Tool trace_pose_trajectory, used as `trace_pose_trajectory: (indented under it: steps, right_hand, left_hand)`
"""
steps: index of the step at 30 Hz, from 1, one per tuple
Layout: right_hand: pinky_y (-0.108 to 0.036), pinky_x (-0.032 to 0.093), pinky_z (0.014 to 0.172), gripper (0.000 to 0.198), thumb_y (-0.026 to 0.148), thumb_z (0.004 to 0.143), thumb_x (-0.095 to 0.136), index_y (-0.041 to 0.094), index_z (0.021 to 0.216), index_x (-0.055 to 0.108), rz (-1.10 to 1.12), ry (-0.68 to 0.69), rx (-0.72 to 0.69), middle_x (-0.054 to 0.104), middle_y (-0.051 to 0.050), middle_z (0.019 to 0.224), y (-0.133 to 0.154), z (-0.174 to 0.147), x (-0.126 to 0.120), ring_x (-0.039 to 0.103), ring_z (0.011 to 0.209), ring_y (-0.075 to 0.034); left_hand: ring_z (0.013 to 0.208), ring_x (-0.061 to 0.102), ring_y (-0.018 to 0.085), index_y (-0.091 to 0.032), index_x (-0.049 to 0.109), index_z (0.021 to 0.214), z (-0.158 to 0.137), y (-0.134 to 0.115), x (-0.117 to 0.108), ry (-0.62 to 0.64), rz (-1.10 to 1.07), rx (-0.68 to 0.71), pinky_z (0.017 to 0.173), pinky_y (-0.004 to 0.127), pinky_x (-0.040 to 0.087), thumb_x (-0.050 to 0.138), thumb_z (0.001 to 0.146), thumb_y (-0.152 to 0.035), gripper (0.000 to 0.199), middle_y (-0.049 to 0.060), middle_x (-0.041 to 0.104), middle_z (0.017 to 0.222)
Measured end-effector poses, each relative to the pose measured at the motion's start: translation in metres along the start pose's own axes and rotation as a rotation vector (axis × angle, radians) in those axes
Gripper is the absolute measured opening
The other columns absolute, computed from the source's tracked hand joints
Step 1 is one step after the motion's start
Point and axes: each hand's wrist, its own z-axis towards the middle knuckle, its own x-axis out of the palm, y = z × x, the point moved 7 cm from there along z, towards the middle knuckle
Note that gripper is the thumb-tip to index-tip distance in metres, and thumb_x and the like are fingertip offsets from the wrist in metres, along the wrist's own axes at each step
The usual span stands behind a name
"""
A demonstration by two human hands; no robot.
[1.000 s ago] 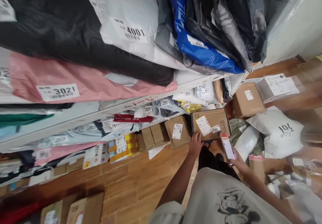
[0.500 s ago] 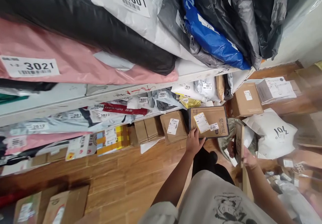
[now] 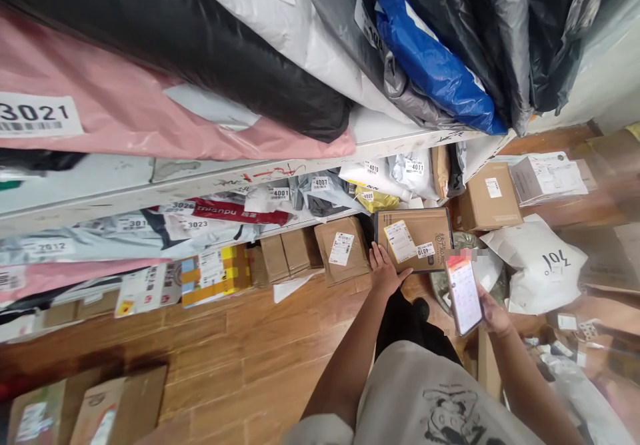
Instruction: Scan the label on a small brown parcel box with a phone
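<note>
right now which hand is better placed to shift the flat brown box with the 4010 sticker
Left. The left hand already rests on the near edge of the box, fingers spread and free. The right hand is busy holding up a phone beside the box and touches no parcel.

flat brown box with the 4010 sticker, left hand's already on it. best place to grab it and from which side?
Grip the flat brown box by its near-left corner and near long edge, coming from the person's side. The left hand rests there already. The box lies tilted against parcels under the shelf, so its far edge is crowded, and another box sits close on its left. The right hand holds a phone.
</note>
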Motion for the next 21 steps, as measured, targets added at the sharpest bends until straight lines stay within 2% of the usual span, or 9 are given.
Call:
trace_pose_trajectory:
  steps: [3,7,11,16,21]
  right_hand:
    - [-0.058,0.061,0.109,0.105,0.087,0.060,0.093,0.029,0.146,0.075,0.277,0.100,0.089,0.083,-0.015,0.131,-0.014,0.008,0.029,0.073,0.133,-0.043]
    - [-0.051,0.063,0.110,0.082,0.067,0.070,0.100,0.036,0.143,0.077,0.411,0.033,0.137,0.083,-0.006,0.136,-0.025,0.020,0.046,0.077,0.127,-0.036]
    - [-0.052,0.065,0.108,0.078,0.063,0.076,0.098,0.034,0.144,0.076,0.442,-0.059,0.146,0.085,-0.006,0.134,-0.031,0.028,0.046,0.078,0.126,-0.037]
    - [-0.054,0.063,0.112,0.079,0.063,0.076,0.098,0.032,0.144,0.075,0.428,-0.154,0.107,0.084,-0.007,0.135,-0.031,0.028,0.038,0.074,0.134,-0.037]
    - [-0.052,0.063,0.111,0.073,0.065,0.074,0.099,0.030,0.135,0.078,0.429,-0.198,0.111,0.083,-0.008,0.136,-0.031,0.021,0.040,0.072,0.137,-0.037]
  left_hand:
    - [0.175,0.006,0.056,0.007,0.011,0.178,0.007,0.001,-0.001,0.125,0.079,-0.038,0.138,0.068,0.028,0.081,0.083,-0.080,0.147,0.039,-0.001,0.186]
    - [0.175,0.002,0.053,0.004,0.001,0.179,0.011,-0.002,-0.004,0.218,0.130,-0.082,0.141,0.060,0.025,0.086,0.080,-0.074,0.152,0.036,-0.007,0.187]
    - [0.175,0.005,0.053,0.005,0.003,0.179,0.014,-0.005,-0.008,0.269,0.144,-0.105,0.143,0.053,0.022,0.087,0.080,-0.075,0.152,0.035,-0.010,0.187]
    - [0.175,0.007,0.053,-0.001,0.000,0.181,0.015,-0.008,-0.014,0.280,0.155,-0.124,0.141,0.060,0.030,0.085,0.081,-0.073,0.149,0.031,-0.011,0.189]
    - [0.175,0.011,0.051,0.002,0.002,0.181,0.014,-0.012,-0.016,0.292,0.164,-0.133,0.143,0.052,0.021,0.087,0.080,-0.078,0.154,0.032,-0.013,0.188]
